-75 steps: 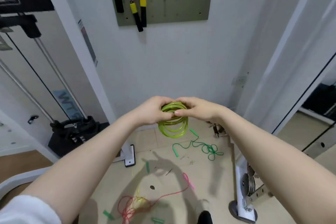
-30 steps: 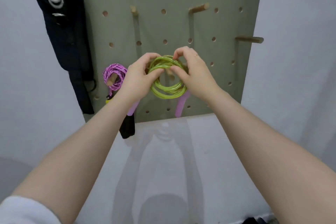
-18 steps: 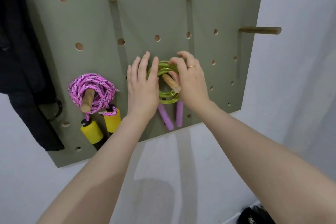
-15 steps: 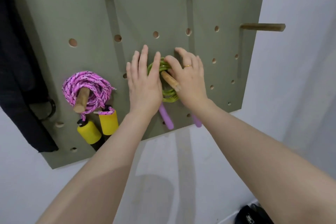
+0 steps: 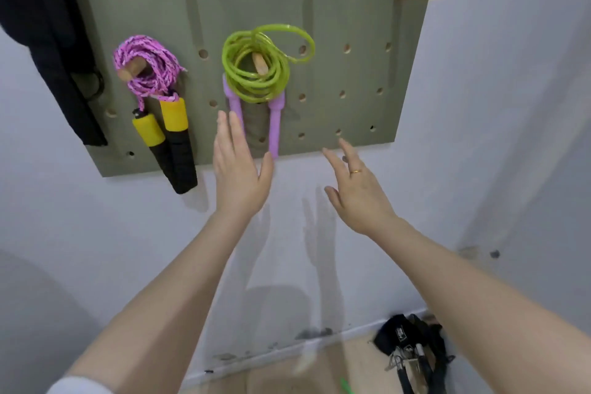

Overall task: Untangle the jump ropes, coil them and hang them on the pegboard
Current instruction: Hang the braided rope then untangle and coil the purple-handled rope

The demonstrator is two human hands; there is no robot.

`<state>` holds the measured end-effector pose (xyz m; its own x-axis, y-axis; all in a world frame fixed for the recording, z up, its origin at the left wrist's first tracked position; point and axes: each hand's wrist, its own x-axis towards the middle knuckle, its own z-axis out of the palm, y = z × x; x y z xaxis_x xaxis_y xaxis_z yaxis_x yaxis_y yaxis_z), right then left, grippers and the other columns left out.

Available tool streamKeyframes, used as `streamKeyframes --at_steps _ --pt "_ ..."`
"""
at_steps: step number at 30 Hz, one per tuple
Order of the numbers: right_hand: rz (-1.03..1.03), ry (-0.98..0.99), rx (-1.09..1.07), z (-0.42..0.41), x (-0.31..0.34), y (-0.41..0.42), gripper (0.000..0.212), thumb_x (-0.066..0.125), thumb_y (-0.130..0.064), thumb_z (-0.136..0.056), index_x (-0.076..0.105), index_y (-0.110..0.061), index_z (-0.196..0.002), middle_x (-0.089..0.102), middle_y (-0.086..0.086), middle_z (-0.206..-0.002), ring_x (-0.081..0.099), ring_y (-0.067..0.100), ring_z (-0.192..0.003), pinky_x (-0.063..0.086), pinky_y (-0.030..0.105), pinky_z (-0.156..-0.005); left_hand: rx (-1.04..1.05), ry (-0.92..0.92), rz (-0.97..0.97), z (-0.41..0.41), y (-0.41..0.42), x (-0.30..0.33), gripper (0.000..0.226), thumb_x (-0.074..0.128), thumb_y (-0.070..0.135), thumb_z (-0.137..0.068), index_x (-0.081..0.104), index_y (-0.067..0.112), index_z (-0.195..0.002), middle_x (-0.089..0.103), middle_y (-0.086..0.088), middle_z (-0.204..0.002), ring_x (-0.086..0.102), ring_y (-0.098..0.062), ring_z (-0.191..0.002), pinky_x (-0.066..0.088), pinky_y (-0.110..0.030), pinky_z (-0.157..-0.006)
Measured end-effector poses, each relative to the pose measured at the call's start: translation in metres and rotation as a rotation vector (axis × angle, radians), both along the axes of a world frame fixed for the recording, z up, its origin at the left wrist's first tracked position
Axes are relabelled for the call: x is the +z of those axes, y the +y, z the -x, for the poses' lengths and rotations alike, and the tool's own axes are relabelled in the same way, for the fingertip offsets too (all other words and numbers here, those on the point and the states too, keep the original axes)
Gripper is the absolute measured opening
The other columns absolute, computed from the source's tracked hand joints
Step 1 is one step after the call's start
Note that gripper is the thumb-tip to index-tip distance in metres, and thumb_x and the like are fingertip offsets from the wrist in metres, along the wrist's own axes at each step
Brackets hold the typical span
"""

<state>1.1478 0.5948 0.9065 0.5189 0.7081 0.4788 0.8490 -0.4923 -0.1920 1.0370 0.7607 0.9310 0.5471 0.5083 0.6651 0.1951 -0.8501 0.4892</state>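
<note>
Green jump rope (image 5: pixel 256 73) hangs coiled on a wooden peg (image 5: pixel 259 63) mid pegboard (image 5: pixel 351 73), one loose loop sticking out up and right, its two lilac handles (image 5: pixel 274 125) dangling below the coil. Pink jump rope (image 5: pixel 148 65) is coiled on another peg to the left, with yellow-and-black handles (image 5: pixel 172 141) hanging down past the board's bottom edge. Left hand (image 5: pixel 238 173) is flat, fingers straight and spread wide, holding nothing, just below the green coil, overlapping the left lilac handle in view. Right hand (image 5: pixel 358 190) is also spread wide and empty, near the board's lower edge, ring on one finger. Black straps (image 5: pixel 409 349) lie on the floor at lower right. Dark garment (image 5: pixel 48 25) hangs at the board's left.
</note>
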Motion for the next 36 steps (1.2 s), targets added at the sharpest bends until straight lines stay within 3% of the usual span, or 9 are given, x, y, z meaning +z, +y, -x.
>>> streamKeyframes --at_steps 7,10,13,19,24,29,32,34,36 --pt "0.256 0.070 0.141 0.037 -0.063 -0.092 0.058 0.042 -0.016 -0.094 0.020 -0.020 -0.147 -0.005 0.009 -0.157 0.033 0.033 -0.130 0.030 0.037 -0.105 0.125 0.222 0.324 0.045 -0.098 -0.087 0.072 0.051 0.015 -0.091 0.009 0.009 -0.149 -0.009 -0.010 -0.157 -0.002 -0.028 -0.144 0.009 -0.037 -0.115" --pt "0.250 0.102 0.175 0.049 -0.057 -0.106 0.059 0.043 -0.016 -0.093 0.018 -0.021 -0.147 -0.006 0.008 -0.157 0.032 0.032 -0.130 0.028 0.035 -0.105 0.148 0.249 0.358 0.058 -0.118 -0.082 0.072 0.051 0.014 -0.090 0.009 0.010 -0.149 -0.010 -0.009 -0.156 -0.002 -0.028 -0.143 0.012 -0.039 -0.115" --pt "0.102 0.119 0.191 0.049 -0.019 -0.098 0.059 0.045 -0.014 -0.092 0.021 -0.019 -0.146 -0.002 0.008 -0.157 0.033 0.030 -0.130 0.033 0.037 -0.103 0.155 0.145 0.354 0.055 -0.115 -0.044 0.070 0.050 0.012 -0.090 0.012 0.009 -0.148 -0.006 -0.008 -0.157 0.004 -0.026 -0.143 0.016 -0.037 -0.114" --pt "-0.169 0.252 0.222 0.043 0.061 -0.048 0.062 0.047 -0.012 -0.092 0.018 -0.020 -0.147 -0.002 0.002 -0.158 0.020 0.025 -0.141 0.034 0.041 -0.107 0.117 0.053 0.011 0.045 -0.093 0.039 0.072 0.054 0.011 -0.087 0.016 0.012 -0.148 0.001 -0.009 -0.157 0.009 -0.026 -0.143 0.020 -0.038 -0.111" --pt "-0.288 0.193 0.250 0.034 0.119 0.004 0.069 0.046 -0.010 -0.091 0.011 -0.020 -0.150 0.000 0.002 -0.159 0.018 0.028 -0.142 0.028 0.043 -0.111 0.117 0.047 -0.259 0.033 -0.051 0.091 0.066 0.050 0.011 -0.087 0.022 0.007 -0.147 0.012 -0.012 -0.157 0.017 -0.028 -0.143 0.021 -0.039 -0.112" --pt "-0.377 0.137 0.100 0.015 0.153 0.050 0.071 0.040 -0.003 -0.091 0.003 -0.011 -0.150 0.007 0.008 -0.158 0.009 0.024 -0.145 0.014 0.034 -0.116 0.081 0.000 -0.330 0.018 -0.003 0.114 0.034 0.042 0.010 -0.094 0.054 0.000 -0.124 0.046 -0.016 -0.134 0.040 -0.032 -0.125 0.035 -0.044 -0.104" --pt "-0.429 0.134 0.044 0.003 0.155 0.069 0.060 0.040 -0.003 -0.091 0.020 -0.007 -0.147 0.034 0.013 -0.148 0.026 0.028 -0.139 0.023 0.035 -0.114 0.008 0.053 -0.323 0.011 0.027 0.113 0.026 0.045 0.013 -0.095 0.064 0.001 -0.108 0.054 -0.014 -0.115 0.048 -0.029 -0.111 0.040 -0.035 -0.092" --pt "-0.516 0.046 0.082 0.000 0.153 0.075 0.039 0.041 -0.006 -0.091 0.048 -0.006 -0.129 0.056 0.012 -0.126 0.046 0.029 -0.121 0.035 0.031 -0.098 -0.073 0.054 -0.318 0.006 0.043 0.109 0.021 0.052 0.009 -0.092 0.067 0.001 -0.102 0.056 -0.015 -0.108 0.052 -0.027 -0.104 0.035 -0.022 -0.087" --pt "-0.510 -0.094 0.207 0.004 0.146 0.078 0.027 0.042 -0.012 -0.088 0.061 -0.005 -0.106 0.064 0.010 -0.104 0.055 0.030 -0.101 0.040 0.031 -0.083 -0.155 0.011 -0.239 0.004 0.049 0.108 0.017 0.054 0.004 -0.089 0.069 0.002 -0.097 0.061 -0.012 -0.099 0.058 -0.024 -0.093 0.034 -0.015 -0.080"
